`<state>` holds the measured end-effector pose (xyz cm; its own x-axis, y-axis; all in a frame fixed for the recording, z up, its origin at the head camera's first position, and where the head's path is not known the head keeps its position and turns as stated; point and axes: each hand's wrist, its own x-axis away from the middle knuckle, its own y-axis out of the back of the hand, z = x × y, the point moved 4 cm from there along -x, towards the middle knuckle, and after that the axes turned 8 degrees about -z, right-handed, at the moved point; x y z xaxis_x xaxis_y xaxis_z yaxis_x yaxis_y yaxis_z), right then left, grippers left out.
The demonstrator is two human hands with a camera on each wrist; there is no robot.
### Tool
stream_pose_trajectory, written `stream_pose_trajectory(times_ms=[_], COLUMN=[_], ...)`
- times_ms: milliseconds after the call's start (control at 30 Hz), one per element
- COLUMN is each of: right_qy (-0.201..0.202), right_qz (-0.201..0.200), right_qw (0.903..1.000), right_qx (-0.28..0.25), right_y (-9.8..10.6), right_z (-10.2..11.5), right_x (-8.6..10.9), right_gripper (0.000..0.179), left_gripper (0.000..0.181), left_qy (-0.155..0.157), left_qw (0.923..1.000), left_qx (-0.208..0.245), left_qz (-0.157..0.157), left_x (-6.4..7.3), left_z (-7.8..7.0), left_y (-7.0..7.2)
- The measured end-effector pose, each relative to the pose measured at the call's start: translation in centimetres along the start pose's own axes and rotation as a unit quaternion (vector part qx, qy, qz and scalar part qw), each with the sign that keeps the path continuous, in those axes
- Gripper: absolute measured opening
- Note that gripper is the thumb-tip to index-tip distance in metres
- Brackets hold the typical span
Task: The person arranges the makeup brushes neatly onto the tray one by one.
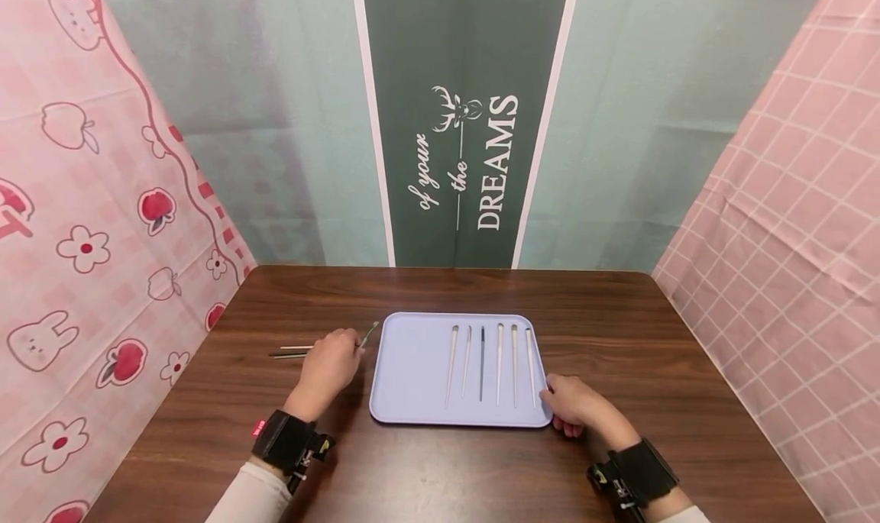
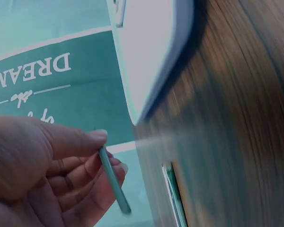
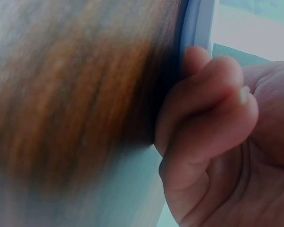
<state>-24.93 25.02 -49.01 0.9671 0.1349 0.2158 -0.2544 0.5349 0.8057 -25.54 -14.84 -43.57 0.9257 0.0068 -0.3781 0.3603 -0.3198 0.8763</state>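
My left hand (image 1: 333,363) pinches a slim green-handled brush (image 2: 114,182) between thumb and fingers, just left of a lavender tray (image 1: 411,374). In the head view its tip points up and right, near the tray's left edge. My right hand (image 1: 576,402) grips the tray's rim near the front right corner, its fingers curled in the right wrist view. Several slim brushes lie side by side on the tray's right half; one is a dark brush (image 1: 482,366), the others such as the pale brush (image 1: 515,366) are lighter. The tray's left half is bare.
Several more thin brushes (image 1: 289,353) lie on the wooden table (image 1: 440,469), left of my left hand and partly hidden by it. Patterned cloths hang at the left, the back (image 1: 461,240) and the right (image 1: 811,279) of the table.
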Motion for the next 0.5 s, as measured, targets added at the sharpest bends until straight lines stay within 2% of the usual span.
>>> stream_pose_trajectory(times_ms=[133, 333, 500], right_qy=[0.002, -0.001, -0.006], right_qz=[-0.001, 0.001, 0.005], right_qw=[1.0, 1.0, 1.0], right_qx=[0.002, 0.003, 0.003], right_y=[0.0, -0.1, -0.1], right_z=[0.0, -0.1, -0.2], right_x=[0.0, -0.1, -0.2], right_gripper=[0.015, 0.016, 0.016], left_gripper=[0.012, 0.018, 0.017], left_qy=[0.009, -0.002, 0.001], left_qw=[0.9999, 0.9999, 1.0], left_qx=[0.005, -0.006, -0.005], left_qz=[-0.006, -0.011, -0.007], left_x=[0.0, -0.3, -0.6], left_z=[-0.6, -1.7, -2.8], left_y=[-0.4, -0.9, -1.4])
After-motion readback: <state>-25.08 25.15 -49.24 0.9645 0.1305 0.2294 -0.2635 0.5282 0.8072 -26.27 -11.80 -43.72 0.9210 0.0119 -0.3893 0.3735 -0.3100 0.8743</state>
